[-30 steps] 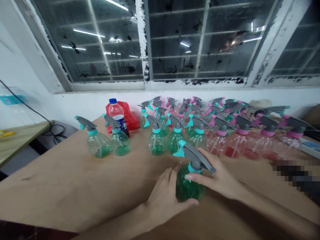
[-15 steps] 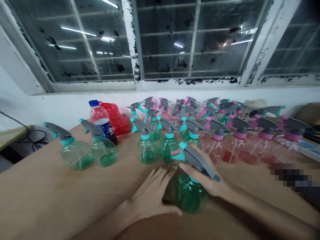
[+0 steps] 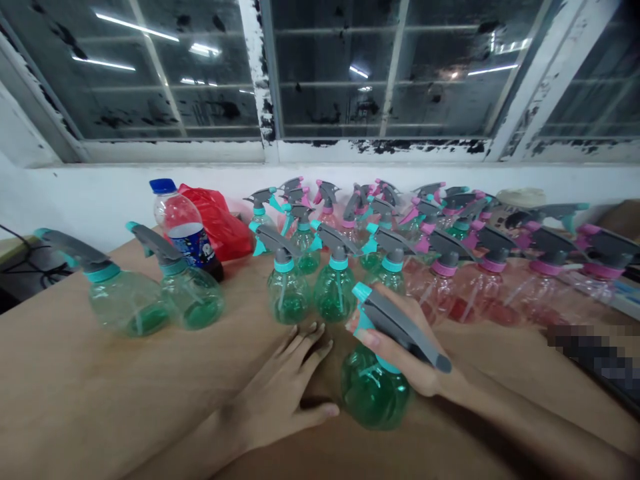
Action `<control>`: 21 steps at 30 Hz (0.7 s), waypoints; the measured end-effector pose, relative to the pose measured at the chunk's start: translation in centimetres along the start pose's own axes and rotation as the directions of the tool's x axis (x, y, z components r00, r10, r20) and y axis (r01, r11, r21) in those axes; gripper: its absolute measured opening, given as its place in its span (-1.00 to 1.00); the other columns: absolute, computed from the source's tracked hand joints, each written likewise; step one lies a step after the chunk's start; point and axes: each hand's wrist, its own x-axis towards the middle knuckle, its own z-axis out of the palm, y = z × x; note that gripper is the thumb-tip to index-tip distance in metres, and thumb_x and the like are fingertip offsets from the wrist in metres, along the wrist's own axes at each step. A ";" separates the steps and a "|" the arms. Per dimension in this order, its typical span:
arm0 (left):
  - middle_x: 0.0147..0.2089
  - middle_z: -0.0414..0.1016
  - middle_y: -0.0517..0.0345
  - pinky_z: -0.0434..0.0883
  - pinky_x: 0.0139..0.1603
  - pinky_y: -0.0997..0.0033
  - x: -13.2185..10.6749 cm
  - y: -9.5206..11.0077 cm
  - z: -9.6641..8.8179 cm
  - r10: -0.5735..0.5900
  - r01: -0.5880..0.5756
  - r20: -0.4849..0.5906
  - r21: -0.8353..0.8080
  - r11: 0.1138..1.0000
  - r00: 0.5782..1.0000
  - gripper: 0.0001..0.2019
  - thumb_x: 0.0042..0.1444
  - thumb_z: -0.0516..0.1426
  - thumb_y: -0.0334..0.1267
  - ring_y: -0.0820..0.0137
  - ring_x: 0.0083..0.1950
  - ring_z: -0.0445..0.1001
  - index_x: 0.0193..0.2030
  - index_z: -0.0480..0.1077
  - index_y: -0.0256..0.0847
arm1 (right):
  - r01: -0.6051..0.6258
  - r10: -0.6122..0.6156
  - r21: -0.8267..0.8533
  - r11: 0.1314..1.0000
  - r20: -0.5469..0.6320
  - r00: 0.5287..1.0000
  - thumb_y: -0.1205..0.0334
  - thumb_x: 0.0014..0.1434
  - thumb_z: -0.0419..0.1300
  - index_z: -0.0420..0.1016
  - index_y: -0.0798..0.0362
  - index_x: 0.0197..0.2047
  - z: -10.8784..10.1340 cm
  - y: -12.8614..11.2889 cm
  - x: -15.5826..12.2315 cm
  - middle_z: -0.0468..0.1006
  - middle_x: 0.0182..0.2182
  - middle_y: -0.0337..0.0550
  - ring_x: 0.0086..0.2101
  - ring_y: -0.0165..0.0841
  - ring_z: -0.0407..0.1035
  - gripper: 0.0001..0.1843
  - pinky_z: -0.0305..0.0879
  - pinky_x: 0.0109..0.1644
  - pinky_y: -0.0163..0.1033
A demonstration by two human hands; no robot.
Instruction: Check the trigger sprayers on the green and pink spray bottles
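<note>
My right hand (image 3: pixel 407 343) grips the neck of a green spray bottle (image 3: pixel 374 390) just under its grey and teal trigger head (image 3: pixel 395 323). The bottle is tilted, with its nozzle pointing left. My left hand (image 3: pixel 283 393) lies open and flat on the brown tabletop (image 3: pixel 100 400), its fingers spread just left of the bottle and not touching it. Three more green spray bottles (image 3: pixel 334 283) stand in a row right behind my hands.
Two green spray bottles (image 3: pixel 150 293) stand apart at the left. Several pink spray bottles (image 3: pixel 480 280) crowd the back right. A soda bottle with a blue cap (image 3: pixel 183 227) and a red plastic bag (image 3: pixel 217 223) sit near the white wall under the window.
My right hand has tipped the green bottle and drawn it slightly toward me. My left hand has come off the bottle and now rests flat on the table. The camera has turned to the right.
</note>
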 end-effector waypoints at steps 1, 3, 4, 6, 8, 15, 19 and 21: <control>0.35 0.06 -0.12 0.07 0.26 -0.09 0.0 0.0 0.0 0.003 -0.003 -0.004 -0.001 1.000 1.000 -0.25 0.16 0.10 0.13 0.01 0.33 0.06 0.36 -0.02 -0.22 | -0.002 0.002 -0.002 1.000 0.002 1.000 0.09 0.13 0.13 0.36 0.00 -0.29 0.0 0.0 0.0 0.41 -0.45 -0.24 -0.45 -0.36 0.31 -0.84 0.26 -0.36 -0.20; 0.36 0.05 -0.11 0.06 0.26 -0.09 0.0 -0.1 0.0 0.006 -0.006 -0.007 0.001 1.000 1.000 -0.24 0.16 0.10 0.13 0.01 0.33 0.05 0.37 -0.04 -0.21 | -0.005 0.005 -0.003 1.000 0.011 1.000 0.09 0.11 0.15 0.35 -0.02 -0.25 -0.1 0.0 -0.1 0.42 -0.41 -0.23 -0.41 -0.33 0.33 -0.83 0.30 -0.29 -0.17; 0.35 0.05 -0.11 0.06 0.26 -0.09 0.0 -0.2 0.0 0.006 -0.006 -0.005 0.001 1.000 1.000 -0.24 0.16 0.10 0.13 0.02 0.33 0.05 0.37 -0.03 -0.21 | -0.012 0.012 -0.006 1.000 0.015 1.000 0.09 0.10 0.16 0.35 -0.04 -0.23 -0.1 0.1 -0.2 0.41 -0.39 -0.22 -0.40 -0.31 0.33 -0.82 0.31 -0.24 -0.15; 0.35 0.07 -0.12 0.06 0.27 -0.08 -0.1 -0.2 0.1 0.006 -0.006 0.000 0.003 1.000 1.000 -0.24 0.16 0.10 0.13 0.02 0.34 0.05 0.36 -0.02 -0.24 | -0.030 0.030 -0.008 1.000 0.021 0.999 0.11 0.10 0.16 0.35 -0.06 -0.19 -0.1 0.1 -0.3 0.41 -0.37 -0.21 -0.37 -0.29 0.33 -0.80 0.32 -0.17 -0.12; 0.35 0.07 -0.13 0.07 0.27 -0.07 -0.1 -0.3 0.2 0.007 -0.007 0.009 0.008 1.000 1.000 -0.24 0.16 0.10 0.13 0.03 0.34 0.03 0.36 -0.02 -0.28 | -0.042 0.042 -0.004 0.999 0.023 0.999 0.14 0.10 0.15 0.35 -0.07 -0.16 -0.1 0.0 -0.4 0.41 -0.35 -0.20 -0.35 -0.27 0.34 -0.79 0.32 -0.13 -0.10; 0.36 0.03 -0.10 0.05 0.27 -0.08 -0.2 -0.5 0.2 0.020 -0.020 -0.002 -0.006 1.000 1.000 -0.26 0.16 0.11 0.12 0.03 0.35 0.01 0.36 -0.01 -0.22 | -0.009 0.010 -0.019 1.000 0.024 1.000 0.17 0.11 0.15 0.38 -0.07 -0.09 0.1 0.3 -0.5 0.43 -0.34 -0.19 -0.30 -0.26 0.37 -0.74 0.30 -0.07 -0.08; 0.36 0.03 -0.12 0.05 0.27 -0.09 -0.2 -0.5 0.2 0.027 -0.027 -0.007 -0.026 0.999 1.000 -0.27 0.16 0.11 0.12 0.02 0.35 0.01 0.35 0.02 -0.22 | -0.005 0.005 -0.022 1.000 0.017 1.000 0.16 0.11 0.15 0.40 -0.07 -0.07 0.0 0.3 -0.5 0.43 -0.34 -0.20 -0.32 -0.28 0.37 -0.72 0.31 -0.07 -0.08; 0.36 0.02 -0.12 0.04 0.27 -0.09 -0.1 -0.5 0.1 0.021 -0.021 0.002 -0.021 1.000 1.000 -0.27 0.16 0.10 0.14 0.02 0.35 0.00 0.35 0.03 -0.23 | -0.011 0.011 -0.033 0.999 0.019 1.000 0.16 0.12 0.15 0.40 -0.08 -0.08 0.0 0.3 -0.5 0.44 -0.33 -0.20 -0.31 -0.27 0.38 -0.73 0.31 -0.07 -0.09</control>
